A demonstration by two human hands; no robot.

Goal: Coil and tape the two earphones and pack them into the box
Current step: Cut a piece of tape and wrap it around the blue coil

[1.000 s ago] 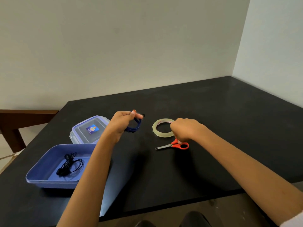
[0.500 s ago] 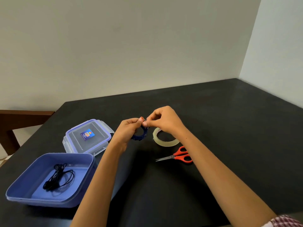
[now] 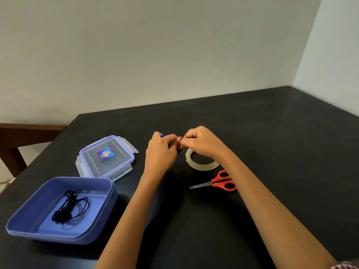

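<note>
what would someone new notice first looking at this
Two bare hands meet mid-table: the left hand and right hand pinch a mostly hidden blue coiled earphone. Bright red-handled scissors and a clear tape roll lie beside the right wrist; a black coiled earphone sits in the open blue plastic box at near left.

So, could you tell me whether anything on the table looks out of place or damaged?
Nothing looks damaged or spilled. The only untidy thing is the black earphone in the open box: its loops splay loosely rather than lying in a tight coil.
</note>
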